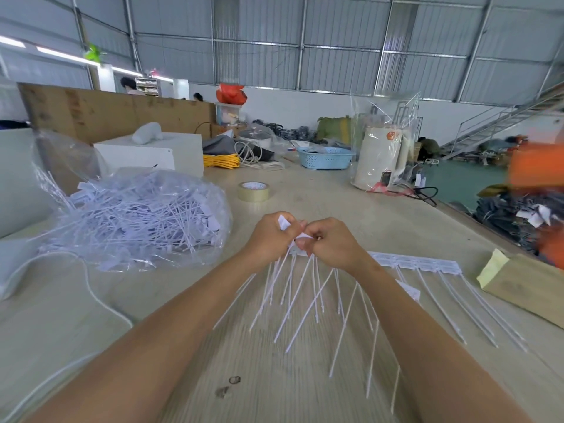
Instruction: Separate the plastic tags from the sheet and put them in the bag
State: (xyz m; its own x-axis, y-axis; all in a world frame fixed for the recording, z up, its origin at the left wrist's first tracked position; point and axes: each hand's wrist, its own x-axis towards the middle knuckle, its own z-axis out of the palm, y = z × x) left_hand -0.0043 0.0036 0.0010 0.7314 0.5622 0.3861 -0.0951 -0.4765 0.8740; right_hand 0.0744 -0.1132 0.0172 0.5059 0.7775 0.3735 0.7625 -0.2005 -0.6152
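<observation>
Item: our fingers, both sets curled and pinching white tag heads at mid-surface. Left hand grips a bunch of plastic tags, their thin tails fanning down toward the near edge. Right hand pinches the next head just beside the left thumb, the two hands touching.

Item: sheet, a strip of joined heads running from under the right wrist toward the right edge of the surface, tails lying flat and pointing toward us.

Item: bag, clear plastic, open-mouthed, heaped with loose tags, well apart toward the left edge.

Item: tape roll, beyond the hands; white cable curling along the near left; cardboard piece at the right edge.

Handling note, our judgement: we should hold the gathered bunch firm in the left hand and twist or snap the right-hand head cleanly at its joint, keeping tails aligned so the handful drops into the bag without tangling.

Not determinable: the joint being broken, hidden behind our fingers; the count of tags held; how much of the sheet runs beneath the right forearm. The tails near the bottom are blurred.
</observation>
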